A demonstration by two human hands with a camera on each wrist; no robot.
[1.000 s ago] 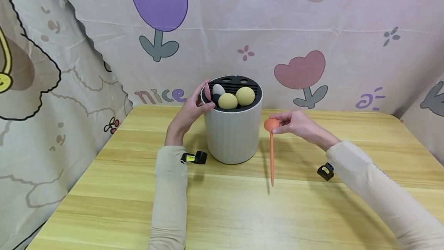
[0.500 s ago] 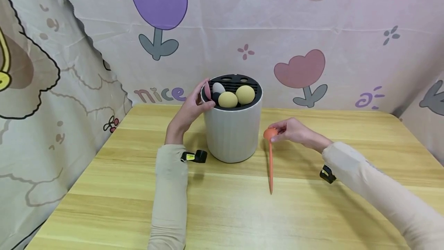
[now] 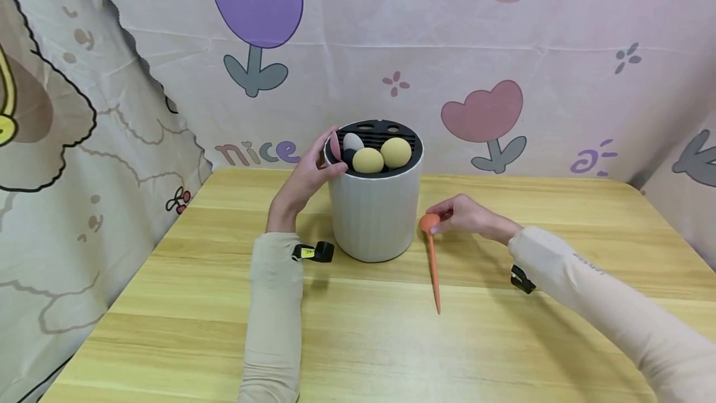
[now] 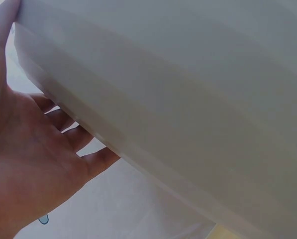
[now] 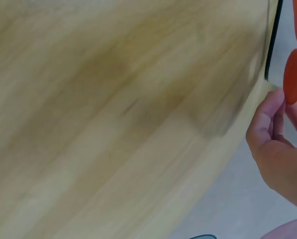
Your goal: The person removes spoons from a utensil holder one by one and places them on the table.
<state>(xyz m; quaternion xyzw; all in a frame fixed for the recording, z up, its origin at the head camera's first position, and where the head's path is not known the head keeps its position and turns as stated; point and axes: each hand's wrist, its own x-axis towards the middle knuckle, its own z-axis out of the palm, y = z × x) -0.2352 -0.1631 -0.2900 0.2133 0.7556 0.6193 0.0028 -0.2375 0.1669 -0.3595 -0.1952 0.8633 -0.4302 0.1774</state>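
In the head view a white ribbed utensil holder (image 3: 376,216) with a black slotted top stands upright on the table. My left hand (image 3: 304,176) grips its upper left side, thumb at the front rim; the left wrist view shows the fingers (image 4: 101,158) along the white wall. Beside the holder, on its right, my right hand (image 3: 467,215) pinches an orange spoon (image 3: 429,223) by its round head. The spoon's long handle (image 3: 434,272) points down and toward me; whether its tip touches the table cannot be told. In the right wrist view the orange head (image 5: 293,77) appears edge-on at the fingertips.
Two yellow rounded heads (image 3: 367,160), a grey one (image 3: 352,143) and a pink one (image 3: 334,145) stick out of the holder's top. The wooden table (image 3: 358,341) ends at a printed cloth backdrop (image 3: 358,67). A small black camera hangs at each wrist.
My right hand has come down and a little left with the spoon, nearer the holder's base. The spoon's handle now slants slightly. My left hand and the holder have stayed put.
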